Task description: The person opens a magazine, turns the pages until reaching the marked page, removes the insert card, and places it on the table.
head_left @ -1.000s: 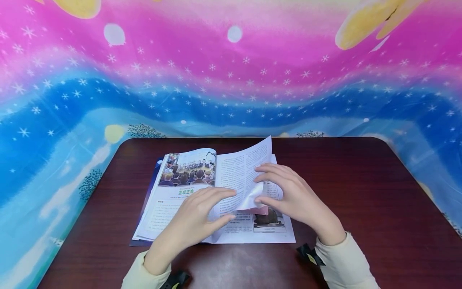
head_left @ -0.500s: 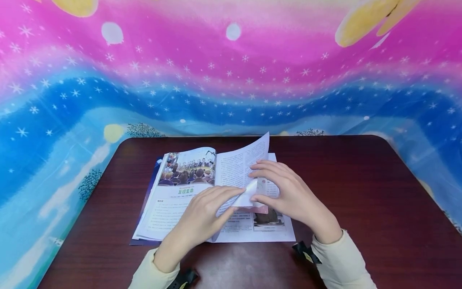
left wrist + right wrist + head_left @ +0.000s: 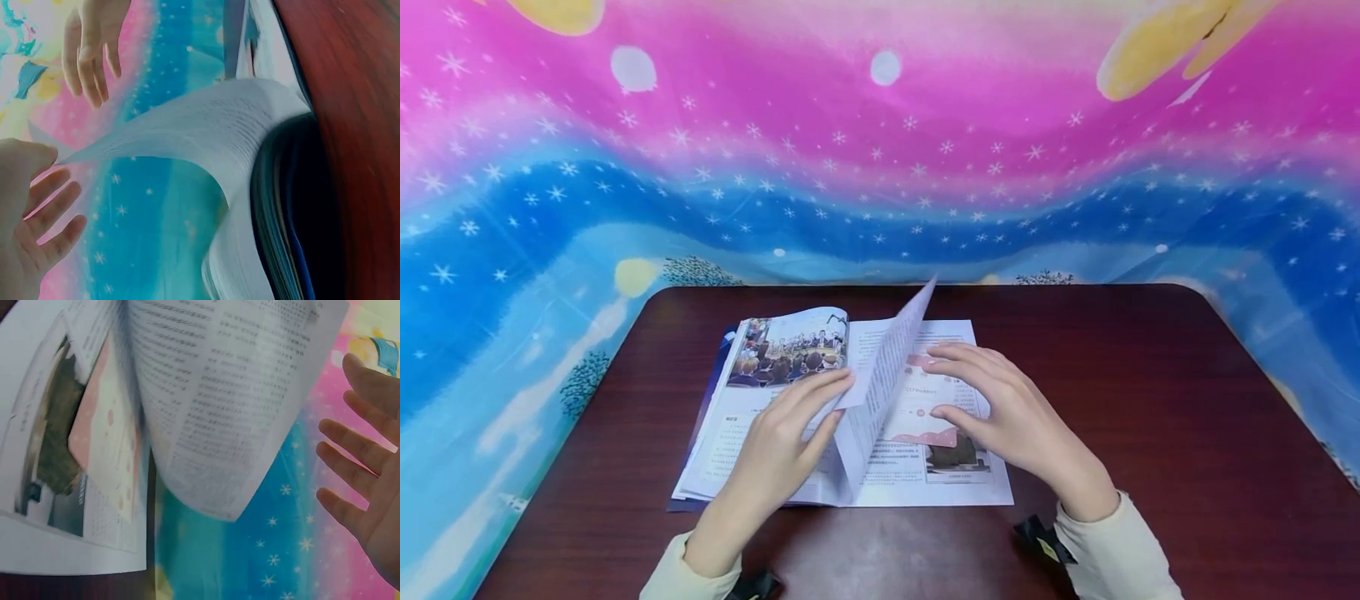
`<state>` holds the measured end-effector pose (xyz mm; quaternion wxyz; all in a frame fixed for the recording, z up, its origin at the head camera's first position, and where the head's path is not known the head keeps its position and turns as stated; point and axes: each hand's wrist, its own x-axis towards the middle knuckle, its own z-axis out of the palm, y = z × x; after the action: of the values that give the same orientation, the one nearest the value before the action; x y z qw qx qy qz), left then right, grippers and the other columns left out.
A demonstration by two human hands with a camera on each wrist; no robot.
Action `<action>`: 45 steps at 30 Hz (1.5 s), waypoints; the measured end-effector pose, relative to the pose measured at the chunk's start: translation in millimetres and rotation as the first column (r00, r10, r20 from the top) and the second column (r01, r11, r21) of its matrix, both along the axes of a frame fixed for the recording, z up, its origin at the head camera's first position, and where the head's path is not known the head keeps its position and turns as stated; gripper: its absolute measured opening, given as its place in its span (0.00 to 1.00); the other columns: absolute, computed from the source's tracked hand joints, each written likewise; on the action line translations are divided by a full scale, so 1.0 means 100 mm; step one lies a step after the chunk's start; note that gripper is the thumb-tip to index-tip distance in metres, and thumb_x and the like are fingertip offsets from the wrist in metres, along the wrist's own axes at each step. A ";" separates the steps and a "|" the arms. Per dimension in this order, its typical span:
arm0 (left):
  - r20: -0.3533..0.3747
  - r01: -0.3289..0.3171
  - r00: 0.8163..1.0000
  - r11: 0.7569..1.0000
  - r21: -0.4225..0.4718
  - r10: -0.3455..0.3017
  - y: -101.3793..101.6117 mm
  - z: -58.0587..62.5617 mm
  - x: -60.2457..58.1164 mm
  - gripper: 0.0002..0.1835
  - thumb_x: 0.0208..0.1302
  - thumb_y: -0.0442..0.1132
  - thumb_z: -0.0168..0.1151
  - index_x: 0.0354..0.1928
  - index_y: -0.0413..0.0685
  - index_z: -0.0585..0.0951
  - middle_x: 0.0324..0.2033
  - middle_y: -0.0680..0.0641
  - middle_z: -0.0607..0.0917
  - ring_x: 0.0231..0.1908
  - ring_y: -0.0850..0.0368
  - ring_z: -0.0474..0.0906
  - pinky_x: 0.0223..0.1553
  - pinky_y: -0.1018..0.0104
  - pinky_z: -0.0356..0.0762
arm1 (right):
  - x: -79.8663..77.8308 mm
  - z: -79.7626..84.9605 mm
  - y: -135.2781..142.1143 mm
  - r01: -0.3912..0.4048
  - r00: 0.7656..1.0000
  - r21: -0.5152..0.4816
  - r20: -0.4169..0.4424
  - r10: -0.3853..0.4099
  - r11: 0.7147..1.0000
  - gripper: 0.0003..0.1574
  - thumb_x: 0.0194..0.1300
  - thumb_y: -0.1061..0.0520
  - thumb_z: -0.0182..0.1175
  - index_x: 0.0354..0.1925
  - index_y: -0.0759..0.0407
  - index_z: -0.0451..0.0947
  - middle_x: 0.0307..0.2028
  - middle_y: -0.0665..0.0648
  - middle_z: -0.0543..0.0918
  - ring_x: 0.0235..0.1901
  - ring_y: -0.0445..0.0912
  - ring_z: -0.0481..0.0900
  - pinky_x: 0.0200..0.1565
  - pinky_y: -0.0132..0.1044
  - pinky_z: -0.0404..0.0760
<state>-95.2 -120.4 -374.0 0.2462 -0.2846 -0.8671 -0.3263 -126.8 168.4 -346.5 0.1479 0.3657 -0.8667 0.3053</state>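
An open magazine [image 3: 790, 479] lies on the table, a picture of a seated crowd on its left side. One page [image 3: 880, 392] stands lifted near the spine, curving upward. My left hand [image 3: 786, 433] pinches that page's edge between thumb and forefinger; in the left wrist view the other fingers of the left hand [image 3: 37, 212] are spread apart from it. Over the right side hovers my right hand [image 3: 1000, 408], fingers apart and holding nothing. A pink and white card [image 3: 917, 417] with small print lies on the right-hand page, partly covered by the raised page.
The dark red-brown table [image 3: 1150, 400] extends on both sides of the magazine. Behind it hangs a pink and blue cloth [image 3: 880, 167] with snowflakes. A dark blue cover [image 3: 696, 503] shows under the magazine's left edge. Black straps [image 3: 1043, 537] sit at the cuffs.
The page has swung leftward with my left hand, uncovering the card. My right hand has let the page go and stays over the right side.
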 end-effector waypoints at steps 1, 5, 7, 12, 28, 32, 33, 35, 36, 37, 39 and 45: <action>-0.006 -0.015 1.000 1.000 0.011 0.015 -0.03 -0.01 0.01 0.24 0.61 0.30 0.68 0.61 0.47 0.80 0.58 0.48 0.81 0.58 0.51 0.77 0.56 0.53 0.76 | 0.01 -0.01 0.01 0.007 1.000 0.008 0.008 -0.007 1.000 0.36 0.54 0.56 0.76 0.61 0.51 0.77 0.64 0.52 0.75 0.64 0.50 0.70 0.63 0.53 0.68; -0.038 -0.100 0.994 0.995 0.016 0.100 -0.18 -0.04 0.05 0.26 0.58 0.28 0.69 0.61 0.46 0.79 0.55 0.48 0.83 0.54 0.51 0.79 0.53 0.55 0.77 | 0.05 -0.06 0.08 0.038 0.998 0.042 0.045 -0.040 0.998 0.32 0.58 0.55 0.74 0.60 0.50 0.78 0.63 0.51 0.75 0.64 0.49 0.70 0.62 0.55 0.68; -0.042 -0.150 0.988 0.989 0.009 0.150 -0.26 -0.06 0.09 0.28 0.57 0.27 0.70 0.61 0.46 0.80 0.54 0.48 0.83 0.54 0.51 0.80 0.52 0.56 0.77 | 0.08 -0.09 0.11 0.052 0.997 0.055 0.060 -0.055 0.997 0.31 0.59 0.55 0.73 0.60 0.50 0.78 0.63 0.51 0.76 0.64 0.49 0.70 0.62 0.55 0.69; 0.006 -0.263 0.965 0.965 -0.007 0.263 -0.45 -0.11 0.18 0.33 0.55 0.26 0.72 0.64 0.48 0.77 0.53 0.46 0.84 0.51 0.50 0.81 0.47 0.56 0.79 | 0.09 -0.13 0.17 0.070 0.994 0.070 0.073 -0.075 0.995 0.29 0.60 0.55 0.72 0.60 0.50 0.78 0.63 0.51 0.76 0.64 0.50 0.70 0.62 0.56 0.68; 0.141 -0.425 0.889 0.900 -0.098 0.435 -0.83 -0.16 0.40 0.40 0.53 0.31 0.75 0.69 0.45 0.70 0.54 0.38 0.81 0.43 0.42 0.81 0.34 0.42 0.80 | 0.06 -0.14 0.24 0.121 0.989 0.100 0.074 -0.129 0.988 0.29 0.58 0.58 0.73 0.58 0.52 0.80 0.61 0.54 0.78 0.61 0.53 0.73 0.60 0.56 0.71; 0.161 -0.453 0.869 0.883 -0.119 0.468 -0.92 -0.20 0.46 0.39 0.54 0.34 0.75 0.69 0.44 0.71 0.54 0.38 0.81 0.46 0.41 0.81 0.37 0.40 0.79 | 0.04 -0.17 0.30 0.150 0.984 0.122 0.078 -0.160 0.981 0.29 0.58 0.57 0.73 0.58 0.53 0.80 0.60 0.55 0.79 0.61 0.54 0.74 0.59 0.56 0.71; 0.173 -0.461 0.862 0.879 -0.123 0.476 -0.94 -0.21 0.47 0.39 0.54 0.34 0.75 0.69 0.44 0.71 0.54 0.38 0.81 0.46 0.40 0.81 0.37 0.39 0.79 | 0.04 -0.18 0.31 0.155 0.983 0.125 0.080 -0.166 0.980 0.29 0.58 0.57 0.73 0.58 0.53 0.80 0.60 0.55 0.79 0.61 0.54 0.74 0.60 0.56 0.71; 0.204 -0.471 0.848 0.872 -0.134 0.489 -0.96 -0.22 0.50 0.41 0.54 0.34 0.75 0.70 0.45 0.69 0.56 0.37 0.80 0.47 0.39 0.81 0.37 0.38 0.79 | 0.03 -0.18 0.33 0.163 0.981 0.126 0.088 -0.175 0.979 0.29 0.58 0.56 0.73 0.58 0.52 0.80 0.60 0.55 0.79 0.61 0.53 0.73 0.60 0.56 0.71; 0.217 -0.473 0.842 0.869 -0.142 0.494 -0.96 -0.23 0.52 0.42 0.53 0.34 0.76 0.71 0.44 0.68 0.56 0.36 0.80 0.46 0.38 0.81 0.37 0.38 0.79 | 0.03 -0.19 0.34 0.165 0.980 0.124 0.093 -0.177 0.978 0.29 0.58 0.57 0.73 0.59 0.52 0.80 0.60 0.55 0.79 0.61 0.54 0.73 0.60 0.56 0.71; 0.231 -0.477 0.835 0.866 -0.151 0.500 -0.97 -0.25 0.53 0.43 0.53 0.34 0.76 0.72 0.44 0.67 0.56 0.36 0.79 0.46 0.38 0.81 0.37 0.38 0.79 | 0.02 -0.19 0.34 0.169 0.979 0.123 0.097 -0.181 0.978 0.29 0.58 0.57 0.73 0.59 0.53 0.80 0.60 0.55 0.79 0.61 0.54 0.73 0.60 0.56 0.71; 0.253 -0.481 0.822 0.860 -0.171 0.510 -0.98 -0.26 0.55 0.45 0.53 0.35 0.76 0.72 0.44 0.65 0.56 0.35 0.79 0.45 0.38 0.82 0.36 0.39 0.80 | 0.02 -0.19 0.36 0.175 0.976 0.120 0.107 -0.188 0.977 0.29 0.59 0.57 0.73 0.59 0.53 0.80 0.60 0.55 0.79 0.61 0.54 0.73 0.60 0.57 0.71; 0.361 -0.493 0.758 0.840 -0.228 0.543 -1.10 -0.28 0.60 0.44 0.59 0.44 0.73 0.73 0.41 0.62 0.57 0.31 0.76 0.45 0.37 0.81 0.37 0.40 0.81 | 0.01 -0.19 0.38 0.188 0.970 0.113 0.134 -0.203 0.976 0.28 0.59 0.57 0.72 0.59 0.52 0.80 0.59 0.55 0.79 0.61 0.54 0.74 0.60 0.58 0.71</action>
<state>-35.5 -230.6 -401.7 0.1210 0.0278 -0.9614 -0.2457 -125.8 206.8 -365.0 0.0957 0.2623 -0.9210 0.2715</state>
